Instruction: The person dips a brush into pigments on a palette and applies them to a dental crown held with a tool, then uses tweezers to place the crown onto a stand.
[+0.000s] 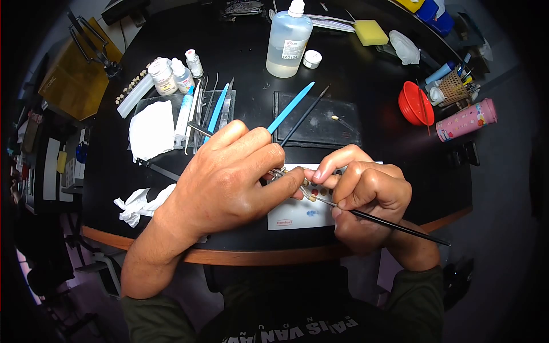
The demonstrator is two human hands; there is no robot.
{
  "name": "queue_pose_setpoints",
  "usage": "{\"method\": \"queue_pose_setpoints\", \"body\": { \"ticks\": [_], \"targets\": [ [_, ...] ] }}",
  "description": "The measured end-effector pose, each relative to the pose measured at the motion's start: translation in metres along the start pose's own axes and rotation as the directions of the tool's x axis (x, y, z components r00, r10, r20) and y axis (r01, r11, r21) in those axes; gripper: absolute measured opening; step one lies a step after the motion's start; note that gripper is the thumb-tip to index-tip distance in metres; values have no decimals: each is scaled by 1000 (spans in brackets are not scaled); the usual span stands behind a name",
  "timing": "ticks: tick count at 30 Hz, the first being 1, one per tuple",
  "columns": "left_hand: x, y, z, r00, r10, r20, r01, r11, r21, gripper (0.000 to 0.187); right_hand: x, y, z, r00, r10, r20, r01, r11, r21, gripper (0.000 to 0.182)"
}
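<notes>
My left hand (237,177) is closed around a slim metal instrument, seemingly forceps, whose dark handle end (200,129) sticks out behind the knuckles. A small tooth-coloured piece (312,197) shows just past the left fingertips; my fingers hide how it is held. In my right hand (369,197) is a fine brush with a black handle (403,226), pinched near its ferrule. The brush tip points left and meets or nearly meets the small piece. Below both hands lies a white palette (297,222) with coloured spots and a blue smear, partly covered by the fingers.
Beyond the hands are a black tray (337,134) with brushes across it, a large liquid bottle (287,46) and a small white jar (311,59). White tissue (151,131), tools and small bottles (163,77) stand left. Right are a red bowl (413,106) and pink tumbler (466,121).
</notes>
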State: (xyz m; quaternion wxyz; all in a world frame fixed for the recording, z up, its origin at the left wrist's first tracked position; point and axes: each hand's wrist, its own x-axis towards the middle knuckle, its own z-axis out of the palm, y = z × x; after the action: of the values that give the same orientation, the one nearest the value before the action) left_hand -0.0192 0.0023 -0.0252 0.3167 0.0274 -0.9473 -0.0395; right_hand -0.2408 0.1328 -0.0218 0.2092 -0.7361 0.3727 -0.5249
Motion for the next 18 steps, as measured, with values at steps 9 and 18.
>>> {"method": "queue_pose_setpoints", "body": {
  "ticks": [9,18],
  "targets": [
    [0,1,0,1000,-11,1,11,1000,-8,30,-1,1,2,998,31,-54,-30,999,19,24],
    [0,0,0,1000,-7,6,7,1000,-12,32,0,-2,0,1000,16,3,-16,1000,0,23]
  ]
}}
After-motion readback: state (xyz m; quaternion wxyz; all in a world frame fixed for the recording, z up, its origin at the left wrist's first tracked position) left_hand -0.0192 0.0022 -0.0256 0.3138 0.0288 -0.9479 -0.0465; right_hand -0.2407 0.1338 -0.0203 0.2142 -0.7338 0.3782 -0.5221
